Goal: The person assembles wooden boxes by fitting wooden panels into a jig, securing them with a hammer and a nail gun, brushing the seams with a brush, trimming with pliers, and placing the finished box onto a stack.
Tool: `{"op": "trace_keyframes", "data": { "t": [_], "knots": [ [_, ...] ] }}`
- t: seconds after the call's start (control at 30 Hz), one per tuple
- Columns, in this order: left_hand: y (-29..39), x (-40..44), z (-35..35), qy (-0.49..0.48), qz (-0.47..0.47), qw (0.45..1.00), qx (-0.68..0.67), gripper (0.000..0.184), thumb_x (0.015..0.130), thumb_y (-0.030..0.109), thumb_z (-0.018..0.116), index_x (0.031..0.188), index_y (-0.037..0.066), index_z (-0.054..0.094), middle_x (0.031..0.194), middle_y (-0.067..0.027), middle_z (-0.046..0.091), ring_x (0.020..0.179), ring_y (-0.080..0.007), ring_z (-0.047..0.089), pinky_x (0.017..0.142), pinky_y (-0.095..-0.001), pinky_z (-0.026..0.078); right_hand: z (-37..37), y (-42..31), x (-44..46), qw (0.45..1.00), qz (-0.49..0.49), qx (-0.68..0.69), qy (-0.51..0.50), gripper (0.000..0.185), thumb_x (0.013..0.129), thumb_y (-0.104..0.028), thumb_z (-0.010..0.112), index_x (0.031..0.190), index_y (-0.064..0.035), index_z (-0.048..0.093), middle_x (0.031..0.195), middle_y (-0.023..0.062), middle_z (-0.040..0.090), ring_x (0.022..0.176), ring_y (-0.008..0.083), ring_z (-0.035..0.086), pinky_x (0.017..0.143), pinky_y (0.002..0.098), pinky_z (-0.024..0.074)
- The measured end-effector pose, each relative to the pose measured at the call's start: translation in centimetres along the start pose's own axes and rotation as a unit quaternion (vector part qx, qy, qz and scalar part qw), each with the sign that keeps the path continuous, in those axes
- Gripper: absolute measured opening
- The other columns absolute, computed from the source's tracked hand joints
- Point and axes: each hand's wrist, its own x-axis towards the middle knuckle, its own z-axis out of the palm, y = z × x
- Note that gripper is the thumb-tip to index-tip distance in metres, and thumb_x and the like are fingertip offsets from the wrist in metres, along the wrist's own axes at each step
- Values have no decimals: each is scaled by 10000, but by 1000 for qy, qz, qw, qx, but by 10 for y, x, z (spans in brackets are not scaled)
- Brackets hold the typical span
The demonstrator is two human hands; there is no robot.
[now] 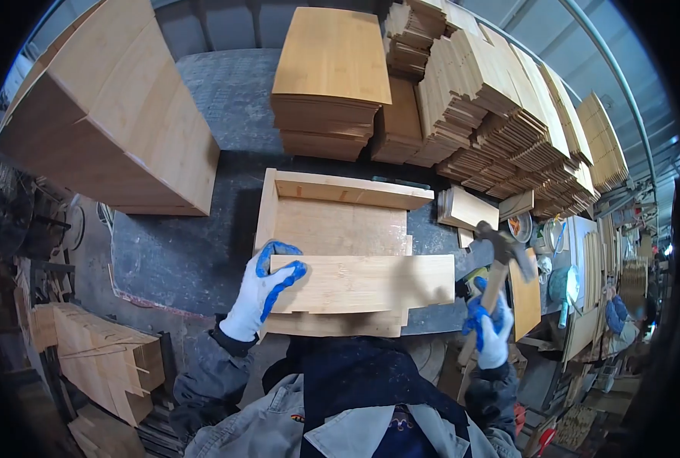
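Note:
My left hand, in a white glove with blue coating, grips the left end of a pale wooden board. This board lies across the near part of a partly assembled wooden box, which has a flat base and raised side pieces at the left and back. To the right of the board, my right hand, gloved the same way, is closed round the wooden handle of a hammer. The hammer's metal head points up and away from me, raised clear of the board, and its shadow falls on the board's right part.
Tall wooden boxes stand on the dark table at left. Behind are stacked brown panels and many slatted boards. Small wood blocks and a bowl sit at right. More boards are stacked lower left.

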Motion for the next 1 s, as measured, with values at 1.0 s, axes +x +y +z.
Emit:
{"op": "trace_keyframes", "data": {
  "t": [1.0],
  "knots": [
    [0, 3, 2, -22, 7, 999, 26, 313, 905, 158, 727, 1183, 24, 674, 1123, -66, 679, 1066, -148, 606, 985, -287, 458, 56, -77, 23, 833, -82, -486, -253, 673, 874, 66, 592, 1529, 5, 450, 1299, 258, 652, 965, 398, 718, 820, 408, 554]
  ]
}}
